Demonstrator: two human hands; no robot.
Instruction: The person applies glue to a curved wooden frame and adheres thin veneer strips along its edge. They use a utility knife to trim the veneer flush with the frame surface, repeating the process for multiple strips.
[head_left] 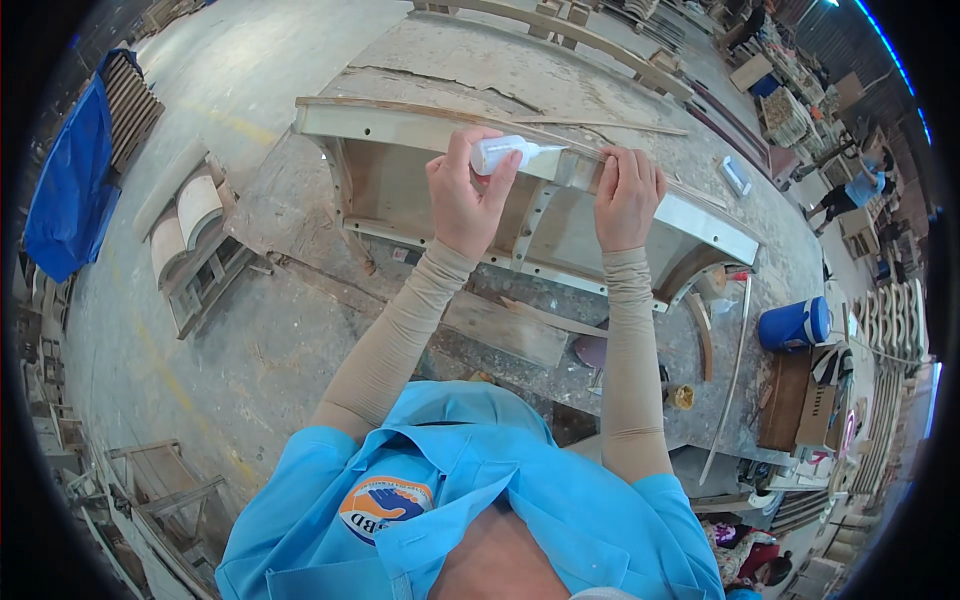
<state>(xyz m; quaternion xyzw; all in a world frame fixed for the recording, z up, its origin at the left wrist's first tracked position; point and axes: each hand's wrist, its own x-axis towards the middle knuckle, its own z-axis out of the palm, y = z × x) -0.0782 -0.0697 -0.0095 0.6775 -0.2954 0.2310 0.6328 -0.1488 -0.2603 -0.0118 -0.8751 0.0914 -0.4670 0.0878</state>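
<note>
My left hand (470,195) is closed round a small white squeeze bottle (500,154) with a narrow nozzle. The bottle is tilted nearly level, its tip pointing right at the top rail of a wooden furniture frame (400,131). My right hand (628,195) rests on that same rail, just right of the nozzle tip, fingers curled over a thin wooden edge strip (690,192). Long and low, the frame has curved ends, a middle divider (530,228) and dark holes along its rails. What lies under my right fingertips is hidden.
The frame stands on a worn, dusty worktable (330,300). A blue cooler jug (795,325) and a cardboard box (818,400) are at the right. An open small pot (682,397) sits near my right forearm. Curved wooden parts (200,220) lie left. Another person (862,185) is at far right.
</note>
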